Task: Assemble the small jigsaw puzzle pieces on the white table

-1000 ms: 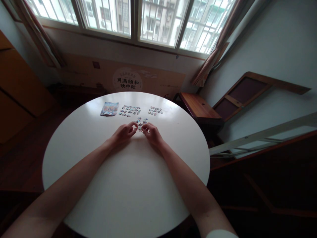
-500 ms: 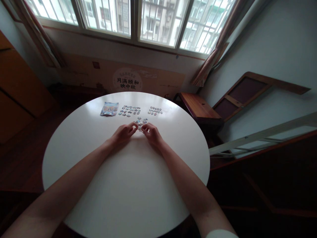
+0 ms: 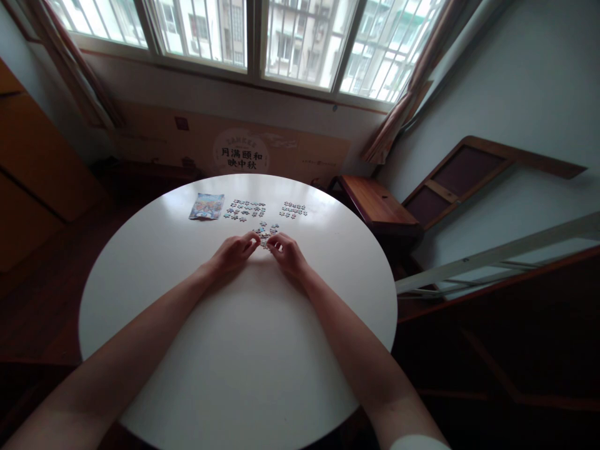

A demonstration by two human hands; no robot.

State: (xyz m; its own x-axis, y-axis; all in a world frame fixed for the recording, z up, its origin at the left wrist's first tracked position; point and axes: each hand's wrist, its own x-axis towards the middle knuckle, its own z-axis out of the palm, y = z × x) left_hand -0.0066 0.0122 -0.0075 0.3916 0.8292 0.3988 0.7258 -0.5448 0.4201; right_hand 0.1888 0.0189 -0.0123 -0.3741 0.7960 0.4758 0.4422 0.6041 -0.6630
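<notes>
Between my hands, a small cluster of jigsaw puzzle pieces (image 3: 264,240) lies on the white round table (image 3: 225,350). My left hand (image 3: 238,247) touches the cluster's left side, its thumb and forefinger curled into a pinch. From the right, my right hand (image 3: 285,249) pinches at the same pieces with bent fingers. Exactly which piece each hand grips is too small to see. A few loose pieces (image 3: 274,229) lie just beyond the fingertips. Farther back, several pieces are laid out in rows (image 3: 246,209), with a second group of rows (image 3: 294,209) to the right.
A colourful picture sheet or packet (image 3: 207,206) lies at the back left of the table. Past the table's right rim stands a wooden stool or bench (image 3: 377,199). A printed cardboard panel (image 3: 290,140) stands under the barred window (image 3: 307,44).
</notes>
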